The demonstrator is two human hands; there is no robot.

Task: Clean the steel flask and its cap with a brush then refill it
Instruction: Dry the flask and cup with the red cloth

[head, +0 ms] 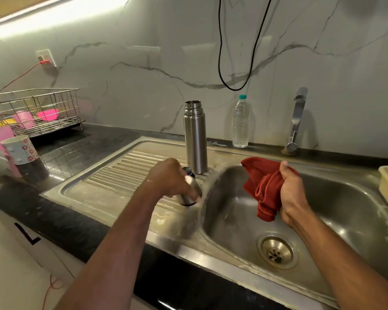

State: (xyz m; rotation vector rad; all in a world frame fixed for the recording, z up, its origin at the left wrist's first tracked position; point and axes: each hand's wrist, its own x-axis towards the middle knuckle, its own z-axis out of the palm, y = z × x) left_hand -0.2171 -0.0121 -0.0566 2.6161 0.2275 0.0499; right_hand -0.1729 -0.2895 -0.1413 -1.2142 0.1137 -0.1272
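While the left hand (173, 182) grips the cap (189, 189) by the sink (345, 198), the right hand (289, 193) squeezes a red cloth (262, 186), probably to dry it.

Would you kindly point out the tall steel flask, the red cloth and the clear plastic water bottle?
tall steel flask (195, 139): head view, middle of its body.
red cloth (263, 186): head view, bunched folds beside the gripping hand.
clear plastic water bottle (240, 124): head view, ribbed body.
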